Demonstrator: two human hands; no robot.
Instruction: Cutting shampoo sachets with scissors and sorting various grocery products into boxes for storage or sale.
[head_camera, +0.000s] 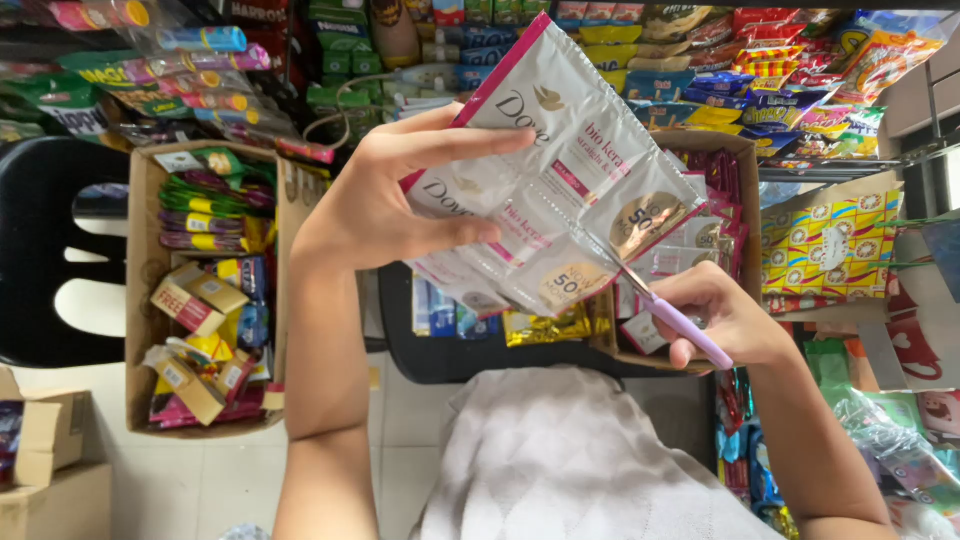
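So from my feed, my left hand (375, 205) is holding up a strip of white and pink sachets (555, 175) right in the middle of the view, tilted on a diagonal. The thumb is pressing on the front of the strip and the other fingers (470, 140) are stretching out fairly straight along it, so it's a loose pinch rather than a fist. My right hand (725, 320) is curling shut around the lilac handles of a pair of scissors (665, 310), and the blades are poking up into the lower right edge of the strip, touching it near the gold round marks on the sachets. I can't really tell how far the blades are open, they're mostly lost against the shiny foil. Below the hands there's a lap in pale grey cloth (570, 460), and to my left a cardboard box (145, 300) is sitting on the tiled floor, stuffed with small packets. Another cardboard box (745, 160) with more sachets is sitting behind the strip, and racks of colourful snack packets (780, 70) are filling the background.
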